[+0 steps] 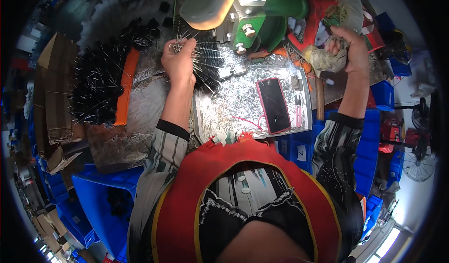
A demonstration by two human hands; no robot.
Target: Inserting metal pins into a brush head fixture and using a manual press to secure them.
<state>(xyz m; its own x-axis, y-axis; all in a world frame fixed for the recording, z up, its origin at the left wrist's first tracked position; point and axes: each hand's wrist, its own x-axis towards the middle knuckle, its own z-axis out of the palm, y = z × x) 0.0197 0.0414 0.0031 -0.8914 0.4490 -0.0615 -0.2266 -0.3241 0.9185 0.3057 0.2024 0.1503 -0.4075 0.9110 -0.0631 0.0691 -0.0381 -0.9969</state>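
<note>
My left hand is closed around a bunch of black twisted-wire brushes. Their metal stems fan out, and the black bristles point to the right, just left of the green machine. At the machine's right side, my right hand curls round a bulky part wrapped in pale cloth. What lies under the wrapping is hidden. A heap of similar black wire brushes rests to the left, beside an orange strip.
A phone with a pink edge lies on a shiny, scrap-strewn tray, beside small pink snips. A lamp head hangs over the machine. Blue bins stand at lower left; a cardboard box is at far left.
</note>
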